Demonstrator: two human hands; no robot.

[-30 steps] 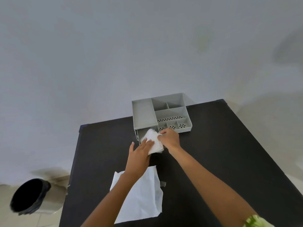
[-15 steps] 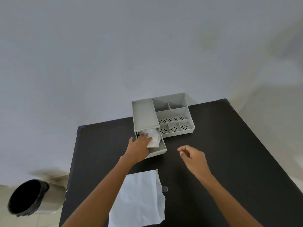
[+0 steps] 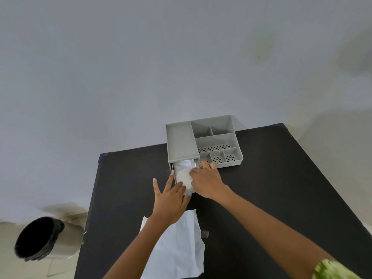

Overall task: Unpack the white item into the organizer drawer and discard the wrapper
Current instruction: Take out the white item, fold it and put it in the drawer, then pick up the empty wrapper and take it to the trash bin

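While the head camera looked down on the matte black table [image 3: 281, 188], a round bin lined with a glossy black bag [image 3: 38, 238] stood on the floor at far left. Next came the crumpled, flat white wrapper [image 3: 181, 244], lying on the table under the left forearm. The left hand [image 3: 171, 196] lay flat with fingers spread against the front of the pulled-out drawer [image 3: 174, 174], gripping nothing. Inside that drawer sat the soft, wrinkled white item [image 3: 183, 172], rounded like a pad. The right hand [image 3: 207, 180] pressed on the item's right edge, fingers loosely together and extended. The smooth grey plastic organizer [image 3: 201, 141], boxy with perforated compartments, stood behind. Half a second before, the right hand had hovered apart over the table; it had since come to the drawer, and the left had slid off the item to the drawer's front.
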